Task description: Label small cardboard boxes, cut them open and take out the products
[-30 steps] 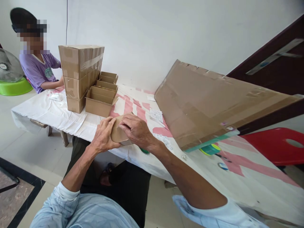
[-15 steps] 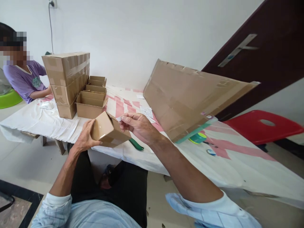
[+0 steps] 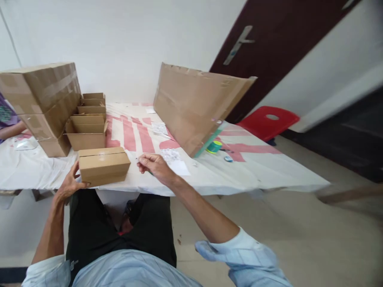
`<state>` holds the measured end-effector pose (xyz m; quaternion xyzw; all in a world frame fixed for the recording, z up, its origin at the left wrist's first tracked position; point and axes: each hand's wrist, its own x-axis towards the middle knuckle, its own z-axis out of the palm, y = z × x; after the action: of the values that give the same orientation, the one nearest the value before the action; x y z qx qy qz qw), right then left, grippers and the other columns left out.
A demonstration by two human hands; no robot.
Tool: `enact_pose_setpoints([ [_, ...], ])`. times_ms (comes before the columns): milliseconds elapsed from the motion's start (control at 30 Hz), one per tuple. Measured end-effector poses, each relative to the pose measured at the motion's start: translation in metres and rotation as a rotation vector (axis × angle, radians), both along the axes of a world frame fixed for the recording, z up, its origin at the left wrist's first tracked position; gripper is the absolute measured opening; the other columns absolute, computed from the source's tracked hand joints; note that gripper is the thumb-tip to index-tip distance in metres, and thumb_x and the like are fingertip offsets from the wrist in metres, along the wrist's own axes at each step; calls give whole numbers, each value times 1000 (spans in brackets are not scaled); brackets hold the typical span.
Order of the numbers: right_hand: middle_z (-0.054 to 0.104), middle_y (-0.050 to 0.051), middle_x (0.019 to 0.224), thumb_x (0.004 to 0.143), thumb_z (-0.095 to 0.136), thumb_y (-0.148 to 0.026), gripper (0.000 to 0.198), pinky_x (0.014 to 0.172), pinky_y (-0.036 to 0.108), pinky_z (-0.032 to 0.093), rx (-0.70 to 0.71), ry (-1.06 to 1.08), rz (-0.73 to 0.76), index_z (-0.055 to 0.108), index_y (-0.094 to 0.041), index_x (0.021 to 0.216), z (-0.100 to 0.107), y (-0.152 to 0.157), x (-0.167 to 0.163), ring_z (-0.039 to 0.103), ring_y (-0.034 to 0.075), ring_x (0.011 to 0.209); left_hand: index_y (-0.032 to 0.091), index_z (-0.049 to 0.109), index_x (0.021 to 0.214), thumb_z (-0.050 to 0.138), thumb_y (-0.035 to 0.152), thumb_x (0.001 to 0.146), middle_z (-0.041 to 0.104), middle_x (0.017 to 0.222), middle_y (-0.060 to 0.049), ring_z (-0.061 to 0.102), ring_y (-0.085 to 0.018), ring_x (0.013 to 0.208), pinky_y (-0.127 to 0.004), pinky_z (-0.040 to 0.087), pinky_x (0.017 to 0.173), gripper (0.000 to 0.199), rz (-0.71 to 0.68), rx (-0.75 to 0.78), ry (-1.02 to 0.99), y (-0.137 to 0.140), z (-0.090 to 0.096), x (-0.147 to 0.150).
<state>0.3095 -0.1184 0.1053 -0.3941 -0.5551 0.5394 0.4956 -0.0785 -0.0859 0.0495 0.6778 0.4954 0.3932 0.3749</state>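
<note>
The closed small cardboard box sits at the near edge of the worktop, partly past the lip as far as the view shows. The left hand grips its near left corner, fingers clamped on it. The right hand rests on the cloth beside a green pen-like tool, fingers curled together; whether they pinch it is unclear. A loosened left grip could tip the box off onto the lap. A hurried reach could scatter the white label sheets nearby.
</note>
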Motion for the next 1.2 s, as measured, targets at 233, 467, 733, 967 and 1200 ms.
enact_pose_setpoints([
  [233, 64, -1, 66, 88, 70, -56, 36, 67, 30, 51, 35, -257, -182, 67, -22, 77, -83, -20, 36, 61, 15, 64, 23, 56, 156, 104, 48, 46, 69, 152, -16, 63, -47, 144, -53, 59, 116, 122, 139, -134, -27, -9, 22, 14],
  [467, 63, -1, 69, 88, 54, -53, 32, 72, 31, 51, 152, -512, -510, 64, -24, 79, -112, -19, 122, 61, 19, 69, 26, 58, 153, 102, 49, 42, 75, 144, -9, 61, -45, 145, -53, 55, 121, 122, 195, -166, 21, -16, 45, 31],
  [733, 67, 6, 79, 91, 52, -38, 22, 82, 34, 48, 190, -730, -710, 60, -25, 75, -131, 15, 193, 60, 23, 82, 26, 65, 137, 100, 56, 48, 81, 112, -5, 57, -47, 148, -63, 43, 129, 100, 187, -148, 151, -17, 51, 31],
  [967, 74, 11, 94, 95, 52, -28, 23, 88, 33, 47, 197, -924, -658, 68, -22, 81, -152, 56, 203, 63, 24, 92, 29, 66, 135, 99, 67, 45, 83, 109, -3, 54, -47, 151, -63, 36, 133, 104, 192, -144, 172, -15, 47, 35],
  [1200, 76, 11, 99, 101, 50, -26, 28, 86, 31, 45, 176, -1079, -605, 76, -21, 91, -167, 72, 207, 63, 24, 96, 25, 66, 136, 99, 61, 47, 82, 115, -6, 62, -44, 143, -58, 47, 127, 102, 204, -154, 131, -16, 49, 39],
])
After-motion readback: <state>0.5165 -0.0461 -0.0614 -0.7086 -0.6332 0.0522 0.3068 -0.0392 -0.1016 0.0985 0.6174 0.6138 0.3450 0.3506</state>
